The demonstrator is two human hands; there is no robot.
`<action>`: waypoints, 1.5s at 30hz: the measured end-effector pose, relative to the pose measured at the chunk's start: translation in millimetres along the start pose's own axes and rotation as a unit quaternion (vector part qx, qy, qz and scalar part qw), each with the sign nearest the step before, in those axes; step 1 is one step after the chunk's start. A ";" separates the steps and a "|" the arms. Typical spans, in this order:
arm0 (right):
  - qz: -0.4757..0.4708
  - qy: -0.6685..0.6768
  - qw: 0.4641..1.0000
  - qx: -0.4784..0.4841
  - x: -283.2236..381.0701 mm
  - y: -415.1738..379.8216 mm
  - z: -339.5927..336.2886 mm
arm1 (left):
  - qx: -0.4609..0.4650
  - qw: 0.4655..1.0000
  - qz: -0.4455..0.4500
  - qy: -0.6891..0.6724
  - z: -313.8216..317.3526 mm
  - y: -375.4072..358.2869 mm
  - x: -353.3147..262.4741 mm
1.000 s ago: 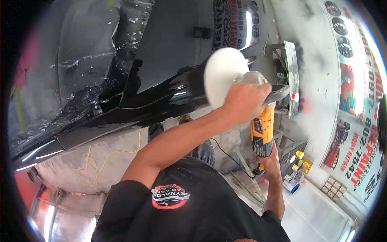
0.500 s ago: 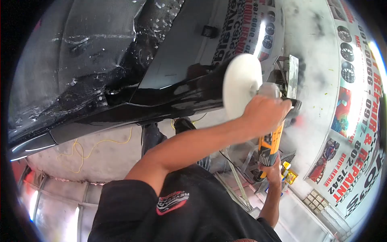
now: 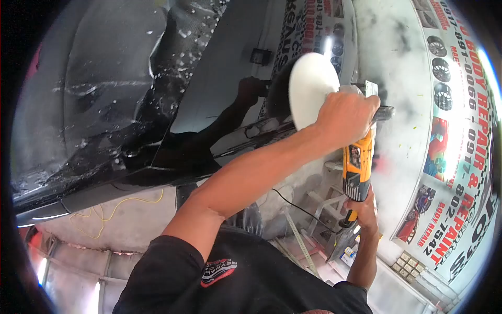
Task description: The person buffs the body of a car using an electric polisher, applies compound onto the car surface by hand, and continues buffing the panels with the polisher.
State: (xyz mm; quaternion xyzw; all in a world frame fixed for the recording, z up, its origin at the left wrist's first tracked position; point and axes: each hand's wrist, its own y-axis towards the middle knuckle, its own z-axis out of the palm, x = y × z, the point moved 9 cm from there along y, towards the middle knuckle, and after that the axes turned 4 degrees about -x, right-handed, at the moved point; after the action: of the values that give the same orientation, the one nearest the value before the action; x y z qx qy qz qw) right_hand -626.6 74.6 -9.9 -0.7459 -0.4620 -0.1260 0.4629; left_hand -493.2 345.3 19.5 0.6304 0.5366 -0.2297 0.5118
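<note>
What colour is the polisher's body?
The polisher's body is yellow with black parts, shown in the head view.

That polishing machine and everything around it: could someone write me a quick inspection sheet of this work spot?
Surface: glossy black car panel, flecked with white spatter on its left part.
Job's things: yellow polisher with a round white pad at the panel.
Clutter: small containers by the wall, too blurred to identify.
Hands: left hand in a closed grip over the polisher's head; right hand closed around its rear handle.
Cables: black cord trailing from the polisher; yellow cord loose on the floor.
Surroundings: body repair banner on the wall, metal rack below.
</note>
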 end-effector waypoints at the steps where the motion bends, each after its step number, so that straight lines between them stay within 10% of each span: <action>1: -0.003 0.022 1.000 0.008 4.9 12.3 -3.6 | -0.009 1.000 0.002 0.002 8.4 13.4 5.3; 12: -0.064 0.023 0.998 0.004 60.0 123.5 -41.4 | -0.042 0.999 -0.012 0.009 51.3 124.1 44.1; 27: -0.008 -0.009 1.000 -0.019 -25.5 31.0 -26.7 | 0.061 0.998 -0.010 0.001 47.0 12.5 5.1; 39: -0.086 0.027 0.995 0.037 94.7 176.0 -26.0 | -0.168 0.980 0.087 0.069 19.5 168.0 50.6; 45: -0.137 -0.030 0.990 -0.005 48.2 142.0 -31.5 | -0.040 0.996 0.021 0.083 23.2 115.6 19.4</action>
State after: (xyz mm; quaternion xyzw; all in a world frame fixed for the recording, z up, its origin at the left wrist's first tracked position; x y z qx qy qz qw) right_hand -478.5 56.3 -44.7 -0.6814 -0.5725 -0.1680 0.4239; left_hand -375.7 344.7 40.7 0.6373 0.5726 -0.1440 0.4952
